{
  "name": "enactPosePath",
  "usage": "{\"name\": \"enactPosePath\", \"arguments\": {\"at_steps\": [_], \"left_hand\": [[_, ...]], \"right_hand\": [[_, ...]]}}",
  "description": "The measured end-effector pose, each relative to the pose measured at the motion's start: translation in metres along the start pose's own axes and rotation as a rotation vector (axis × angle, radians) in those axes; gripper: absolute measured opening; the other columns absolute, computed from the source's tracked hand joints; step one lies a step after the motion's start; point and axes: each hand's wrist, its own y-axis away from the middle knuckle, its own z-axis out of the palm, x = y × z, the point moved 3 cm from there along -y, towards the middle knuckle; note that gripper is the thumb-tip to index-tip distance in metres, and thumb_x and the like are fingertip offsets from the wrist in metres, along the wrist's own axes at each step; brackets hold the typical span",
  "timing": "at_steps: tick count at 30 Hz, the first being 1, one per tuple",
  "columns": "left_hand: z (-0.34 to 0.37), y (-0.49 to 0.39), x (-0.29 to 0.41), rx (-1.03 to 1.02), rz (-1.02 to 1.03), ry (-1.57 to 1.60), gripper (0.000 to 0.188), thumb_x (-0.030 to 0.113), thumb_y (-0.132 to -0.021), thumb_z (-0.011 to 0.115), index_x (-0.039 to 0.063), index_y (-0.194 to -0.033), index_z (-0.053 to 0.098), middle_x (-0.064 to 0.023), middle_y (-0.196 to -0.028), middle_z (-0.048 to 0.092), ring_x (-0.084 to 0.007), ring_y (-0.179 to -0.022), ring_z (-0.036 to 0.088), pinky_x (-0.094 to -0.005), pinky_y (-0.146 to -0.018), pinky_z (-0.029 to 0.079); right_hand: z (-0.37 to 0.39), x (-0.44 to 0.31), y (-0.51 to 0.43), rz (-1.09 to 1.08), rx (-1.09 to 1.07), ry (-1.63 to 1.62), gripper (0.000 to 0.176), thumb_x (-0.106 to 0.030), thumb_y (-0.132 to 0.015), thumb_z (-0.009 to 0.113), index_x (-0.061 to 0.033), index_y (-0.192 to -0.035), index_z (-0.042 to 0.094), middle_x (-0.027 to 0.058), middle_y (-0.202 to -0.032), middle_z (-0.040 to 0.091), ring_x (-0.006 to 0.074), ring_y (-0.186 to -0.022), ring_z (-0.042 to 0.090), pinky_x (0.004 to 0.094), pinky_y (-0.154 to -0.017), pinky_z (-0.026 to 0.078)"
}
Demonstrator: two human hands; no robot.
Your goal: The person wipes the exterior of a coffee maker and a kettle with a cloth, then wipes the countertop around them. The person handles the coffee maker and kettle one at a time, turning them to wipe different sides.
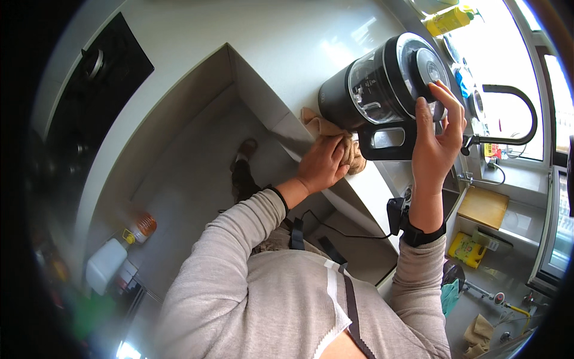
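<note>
A countertop blender (334,96) with a dark base stands on the white countertop (278,49). Its clear jug (370,87) carries printed markings, and a black handle (408,150) faces me. On top sits a round lid (399,67) with a raised cap (430,67). My right hand (437,134) grips the lid at the cap, thumb on the near side and fingertips on the cap's edge. Beside the blender's base, at the counter edge, my left hand (320,161) presses on a bunched brown cloth (352,157). Part of the cloth is hidden under that hand.
A faucet (529,107) arches right of the blender, near the window. A yellow pump bottle (448,21) stands behind. At left is a black cooktop (103,72). A wooden board (484,207) lies at right. A cable (345,234) runs from my right wrist device (397,213).
</note>
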Motion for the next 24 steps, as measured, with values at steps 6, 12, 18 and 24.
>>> {"name": "enactPosePath", "arguments": {"at_steps": [6,12,18,24], "left_hand": [[-0.024,-0.012,-0.017,-0.168,-0.065,-0.104,0.046,0.030,-0.086,0.064,-0.001,-0.120,0.058,-0.0167,-0.129,0.054,-0.0326,-0.124,0.051,-0.0502,-0.113,0.032],[-0.049,-0.047,-0.074,-0.066,-0.090,-0.311,0.053,0.030,-0.092,0.058,-0.001,-0.134,0.050,-0.0190,-0.142,0.050,-0.0298,-0.137,0.044,-0.0543,-0.115,0.025],[-0.035,-0.048,-0.081,-0.145,-0.025,-0.347,0.054,0.027,-0.092,0.057,-0.004,-0.135,0.050,-0.0192,-0.148,0.045,-0.0303,-0.142,0.038,-0.0552,-0.116,0.024],[-0.049,-0.026,-0.066,-0.229,0.161,-0.017,0.038,0.017,-0.087,0.060,0.001,-0.121,0.062,-0.0177,-0.139,0.053,-0.0357,-0.134,0.046,-0.0493,-0.114,0.035]], "right_hand": [[-0.001,-0.005,-0.001,-0.009,0.034,0.051,0.027,-0.015,-0.086,0.074,-0.0110,-0.112,0.069,0.0064,-0.123,0.066,0.0253,-0.113,0.053,0.0364,-0.102,0.038],[0.000,-0.009,-0.001,-0.020,0.089,0.049,0.026,-0.014,-0.084,0.074,-0.0099,-0.109,0.070,0.0078,-0.120,0.068,0.0274,-0.110,0.054,0.0368,-0.099,0.041],[-0.001,-0.012,0.000,-0.017,0.108,0.085,0.028,-0.010,-0.083,0.074,-0.0086,-0.110,0.070,0.0081,-0.121,0.067,0.0277,-0.109,0.054,0.0362,-0.096,0.043],[-0.002,-0.016,-0.002,-0.008,0.070,0.114,0.031,-0.008,-0.083,0.073,-0.0072,-0.113,0.068,0.0094,-0.124,0.066,0.0290,-0.110,0.054,0.0366,-0.098,0.041]]}}
